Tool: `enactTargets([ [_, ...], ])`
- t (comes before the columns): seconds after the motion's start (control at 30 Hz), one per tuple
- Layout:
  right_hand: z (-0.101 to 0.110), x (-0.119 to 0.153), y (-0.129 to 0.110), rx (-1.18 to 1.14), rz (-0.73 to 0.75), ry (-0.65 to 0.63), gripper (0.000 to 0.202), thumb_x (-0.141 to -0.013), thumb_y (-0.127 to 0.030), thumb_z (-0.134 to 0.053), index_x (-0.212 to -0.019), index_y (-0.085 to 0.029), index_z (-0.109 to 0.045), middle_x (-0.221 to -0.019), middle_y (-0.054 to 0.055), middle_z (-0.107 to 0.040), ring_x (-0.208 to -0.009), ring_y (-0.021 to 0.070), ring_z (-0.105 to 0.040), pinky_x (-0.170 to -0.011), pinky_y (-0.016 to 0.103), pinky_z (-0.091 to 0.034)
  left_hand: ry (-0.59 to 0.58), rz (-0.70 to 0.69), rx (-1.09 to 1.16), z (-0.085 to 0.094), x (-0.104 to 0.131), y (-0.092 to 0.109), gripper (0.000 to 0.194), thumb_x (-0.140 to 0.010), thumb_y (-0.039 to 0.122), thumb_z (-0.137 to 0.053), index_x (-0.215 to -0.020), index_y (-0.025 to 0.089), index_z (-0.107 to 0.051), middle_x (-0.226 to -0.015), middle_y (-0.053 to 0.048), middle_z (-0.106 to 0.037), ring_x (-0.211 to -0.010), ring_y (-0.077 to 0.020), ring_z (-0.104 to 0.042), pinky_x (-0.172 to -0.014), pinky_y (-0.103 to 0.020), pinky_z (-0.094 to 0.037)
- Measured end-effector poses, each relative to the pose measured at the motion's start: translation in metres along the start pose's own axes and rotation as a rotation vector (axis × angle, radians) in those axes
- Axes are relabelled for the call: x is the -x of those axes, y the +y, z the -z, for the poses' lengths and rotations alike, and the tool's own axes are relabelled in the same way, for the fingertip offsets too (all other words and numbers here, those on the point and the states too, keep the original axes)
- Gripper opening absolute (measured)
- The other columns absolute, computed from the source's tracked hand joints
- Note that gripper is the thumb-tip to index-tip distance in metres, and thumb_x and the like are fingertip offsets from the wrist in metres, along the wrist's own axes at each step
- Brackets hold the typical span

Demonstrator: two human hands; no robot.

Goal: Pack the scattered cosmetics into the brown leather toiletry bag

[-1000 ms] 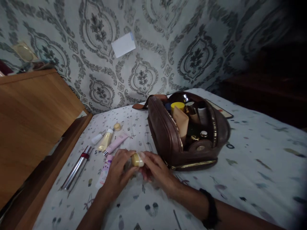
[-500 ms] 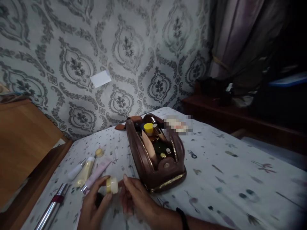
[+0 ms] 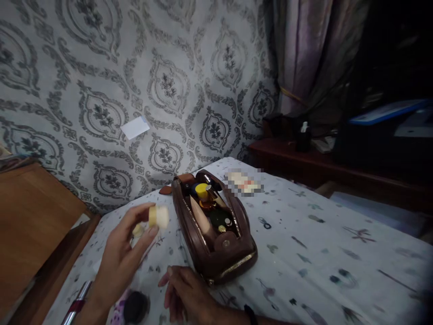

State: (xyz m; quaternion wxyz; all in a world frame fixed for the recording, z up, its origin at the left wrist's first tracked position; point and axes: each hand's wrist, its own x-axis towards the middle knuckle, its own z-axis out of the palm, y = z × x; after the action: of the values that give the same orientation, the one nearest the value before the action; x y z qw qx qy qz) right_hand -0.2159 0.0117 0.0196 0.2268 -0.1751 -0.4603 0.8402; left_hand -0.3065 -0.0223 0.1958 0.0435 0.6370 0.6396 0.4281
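Raised beside the bag, my left hand (image 3: 126, 246) pinches a small cream jar (image 3: 163, 217) with a pale body and a gold-yellow lid, tipped on its side. My right hand (image 3: 189, 289) rests low by the bag's near left corner, its fingers loosely bent and apart, with nothing visible in them. The brown leather toiletry bag (image 3: 192, 253) lies unzipped on the patterned sheet. Inside it are a yellow-capped container (image 3: 202, 192), a beige flat item (image 3: 199, 215) and dark bottles (image 3: 218, 220). A second small gold-lidded jar (image 3: 137, 230) shows partly behind my left hand.
At lower left are a silver tube with a red band (image 3: 77, 303) and a dark round lid (image 3: 135, 307) by something purple. A blurred-out card (image 3: 244, 182) lies beyond the bag. Wooden furniture (image 3: 37, 203) stands left, a dark red shelf (image 3: 287, 158) right.
My left hand has lifted the jar up and away from my right hand, now covering the tubes on the left. My right hand has dropped slightly. The view has shifted a little.
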Motion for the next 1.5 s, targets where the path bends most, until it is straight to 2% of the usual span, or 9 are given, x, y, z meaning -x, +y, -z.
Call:
enactTargets([
  [0.1, 0.0, -0.001, 0.0, 0.008, 0.002, -0.027, 0.079, -0.064, -0.094, -0.044, -0.085, -0.018, -0.054, -0.054, -0.006, -0.054, -0.035, 0.0071, -0.045, -0.034, 0.021, -0.027, -0.08, -0.141, -0.055, -0.014, -0.032, 0.036, 0.031, -0.092, 0.039, -0.059, -0.119, 0.025, -0.061, -0.117, -0.005, -0.068, -0.107, -0.0232, -0.064, -0.094, -0.035, -0.05],
  [0.23, -0.001, -0.003, 0.003, -0.013, -0.017, -0.003, 0.075, -0.07, -0.09, -0.043, -0.086, -0.018, -0.054, -0.054, -0.005, -0.054, -0.034, 0.0069, -0.044, -0.033, 0.022, -0.025, -0.278, -0.33, -0.302, -0.039, -0.061, 0.065, 0.024, -0.091, 0.03, -0.059, -0.114, 0.024, -0.063, -0.11, -0.003, -0.068, -0.103, -0.0226, -0.061, -0.091, -0.036, -0.047],
  [0.33, -0.003, -0.004, 0.005, -0.016, -0.013, 0.015, 0.072, -0.074, -0.087, -0.042, -0.085, -0.017, -0.055, -0.053, -0.005, -0.053, -0.033, 0.0064, -0.042, -0.033, 0.022, -0.024, -0.453, -0.36, -0.508, -0.057, -0.074, 0.075, 0.016, -0.09, 0.025, -0.061, -0.105, 0.022, -0.065, -0.098, -0.003, -0.068, -0.098, -0.0241, -0.06, -0.086, -0.037, -0.047],
  [0.47, -0.004, -0.003, 0.004, 0.016, -0.019, 0.002, 0.064, -0.081, -0.081, -0.041, -0.083, -0.018, -0.053, -0.051, -0.006, -0.051, -0.033, 0.0067, -0.042, -0.033, 0.021, -0.025, -0.597, -0.346, -0.705, -0.075, -0.083, 0.079, 0.01, -0.088, 0.027, -0.064, -0.096, 0.021, -0.065, -0.092, -0.004, -0.069, -0.096, -0.0265, -0.062, -0.083, -0.037, -0.045],
  [0.7, -0.004, 0.002, -0.005, 0.033, -0.048, -0.015, 0.053, -0.091, -0.069, -0.041, -0.084, -0.018, -0.053, -0.053, -0.007, -0.051, -0.034, 0.0063, -0.043, -0.034, 0.02, -0.027, -0.783, -0.313, -0.874, -0.089, -0.093, 0.091, 0.004, -0.086, 0.023, -0.059, -0.085, 0.022, -0.063, -0.085, -0.003, -0.071, -0.086, -0.0264, -0.068, -0.071, -0.033, -0.045],
  [0.9, -0.004, 0.001, -0.005, 0.048, -0.029, -0.02, 0.053, -0.093, -0.067, -0.038, -0.082, -0.017, -0.053, -0.051, -0.006, -0.051, -0.033, 0.0065, -0.043, -0.033, 0.02, -0.028, -0.846, -0.258, -0.999, -0.099, -0.096, 0.106, 0.011, -0.086, 0.027, -0.061, -0.094, 0.021, -0.066, -0.098, -0.008, -0.074, -0.095, -0.0299, -0.069, -0.073, -0.035, -0.048],
  [1.27, -0.004, 0.001, -0.003, 0.035, -0.023, 0.01, 0.047, -0.096, -0.06, -0.039, -0.083, -0.017, -0.054, -0.052, -0.007, -0.051, -0.033, 0.0057, -0.043, -0.033, 0.019, -0.027, -0.843, -0.234, -0.973, -0.103, -0.097, 0.096, 0.017, -0.089, 0.023, -0.053, -0.098, 0.021, -0.068, -0.103, -0.007, -0.074, -0.099, -0.0292, -0.069, -0.078, -0.037, -0.051],
  [1.4, -0.004, -0.003, 0.001, 0.028, -0.03, 0.003, 0.054, -0.092, -0.068, -0.04, -0.081, -0.017, -0.053, -0.052, -0.006, -0.052, -0.033, 0.006, -0.044, -0.033, 0.02, -0.026, -0.839, -0.202, -0.938, -0.099, -0.095, 0.096, 0.019, -0.091, 0.026, -0.051, -0.1, 0.022, -0.068, -0.101, -0.006, -0.074, -0.1, -0.0271, -0.069, -0.079, -0.035, -0.05],
  [1.5, -0.004, -0.004, 0.003, 0.018, -0.042, -0.005, 0.059, -0.088, -0.074, -0.041, -0.083, -0.017, -0.053, -0.053, -0.006, -0.053, -0.034, 0.0062, -0.045, -0.033, 0.02, -0.026, -0.79, -0.215, -0.851, -0.092, -0.093, 0.094, 0.02, -0.093, 0.03, -0.054, -0.103, 0.023, -0.069, -0.101, -0.004, -0.074, -0.102, -0.0264, -0.067, -0.083, -0.035, -0.049],
])
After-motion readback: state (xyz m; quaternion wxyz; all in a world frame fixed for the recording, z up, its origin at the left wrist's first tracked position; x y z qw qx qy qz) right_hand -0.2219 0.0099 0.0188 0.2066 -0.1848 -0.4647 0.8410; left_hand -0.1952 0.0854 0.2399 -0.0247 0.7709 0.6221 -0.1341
